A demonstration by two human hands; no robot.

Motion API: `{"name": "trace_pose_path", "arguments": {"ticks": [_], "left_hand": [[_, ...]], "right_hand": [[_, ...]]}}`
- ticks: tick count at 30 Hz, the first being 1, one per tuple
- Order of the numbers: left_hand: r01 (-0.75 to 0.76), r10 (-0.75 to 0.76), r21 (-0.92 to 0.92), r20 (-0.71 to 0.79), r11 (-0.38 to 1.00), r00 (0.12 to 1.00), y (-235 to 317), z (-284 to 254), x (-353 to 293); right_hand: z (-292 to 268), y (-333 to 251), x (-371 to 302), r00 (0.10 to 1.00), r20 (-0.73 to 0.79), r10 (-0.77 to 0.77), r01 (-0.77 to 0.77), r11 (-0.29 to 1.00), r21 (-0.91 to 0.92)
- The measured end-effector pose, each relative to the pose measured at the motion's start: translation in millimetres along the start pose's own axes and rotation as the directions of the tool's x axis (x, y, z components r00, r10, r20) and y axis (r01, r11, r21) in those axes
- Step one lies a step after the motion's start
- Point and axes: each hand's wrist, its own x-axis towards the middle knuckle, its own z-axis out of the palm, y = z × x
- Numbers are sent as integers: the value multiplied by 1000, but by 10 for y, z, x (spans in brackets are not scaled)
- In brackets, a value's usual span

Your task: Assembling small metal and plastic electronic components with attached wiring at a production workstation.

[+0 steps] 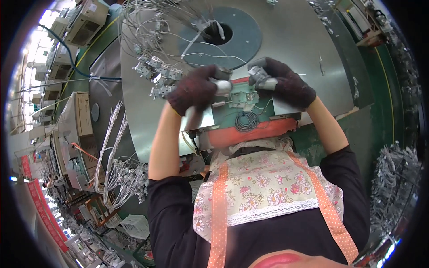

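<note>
Both my hands wear dark gloves with pale fingertips and hover above the front of a metal worktable (286, 33). My right hand (286, 82) is closed on a small silvery metal part (257, 75), which a thin white wire seems to reach. To its left, my left hand (196, 87) has its fingers curled together; what lies between them I cannot make out. Between and just below the hands sits a pale green fixture (243, 99) with small metal pieces on it. A coil of grey cable (246, 121) lies in front of the fixture, near my apron.
A grey round plate (248, 29) with a dark hole lies at the back, pale cables running over it. Several metal parts (154, 73) on wires crowd the table's left side. A thin tool (321, 65) lies right. Cable bundles (118, 178) hang left; a white crate (135, 226) stands below.
</note>
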Motion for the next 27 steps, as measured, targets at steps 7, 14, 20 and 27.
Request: {"name": "trace_pose_path", "arguments": {"ticks": [7,14,20,27], "left_hand": [[195,19,825,-241,531,970,-531,-458,252],[175,309,759,-449,628,838,-723,-177,191],[-22,727,849,-439,528,528,-788,-49,14],[-99,801,927,-254,362,543,-763,206,-126]], "right_hand": [[293,196,157,877,362,-316,373,-28,-928],[488,420,341,914,390,-116,346,-282,-895],[706,402,203,843,394,-365,272,-343,-899],[572,685,154,911,212,-353,143,-213,-967]]}}
